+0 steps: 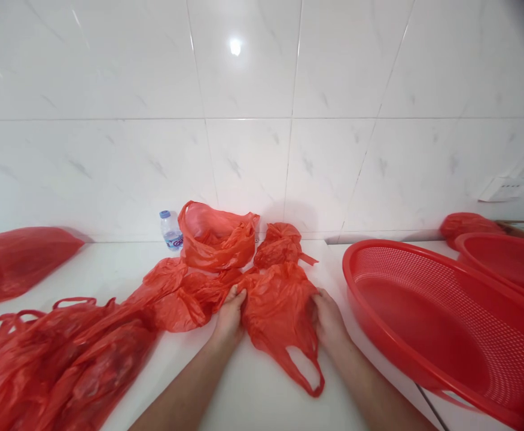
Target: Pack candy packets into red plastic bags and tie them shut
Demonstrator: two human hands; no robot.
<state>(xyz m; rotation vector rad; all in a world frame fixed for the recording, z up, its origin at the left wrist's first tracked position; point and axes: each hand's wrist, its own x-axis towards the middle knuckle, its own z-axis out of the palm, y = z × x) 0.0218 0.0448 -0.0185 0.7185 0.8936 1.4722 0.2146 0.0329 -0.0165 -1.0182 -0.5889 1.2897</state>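
Between my hands is a thin red plastic bag [277, 308], its looped handle hanging toward me over the white table [253, 401]. My left hand [232, 311] grips the bag's left side, thumb on top. On the opposite side my right hand [327, 314] is closed on the same bag, with most of its fingers hidden behind the plastic. Crumpled red bags [185, 302] lie against the left side of the held one. Just behind it sits a bunched red bag [280, 242], and beside that a wider red bag [217, 239] stands with its mouth open and more red plastic inside.
A heap of red bags [78, 359] covers the near left, with a filled red bag [20, 260] farther back. A small water bottle [171, 230] stands near the tiled wall [248, 173]. Large red plastic baskets [427, 329] take up the right side.
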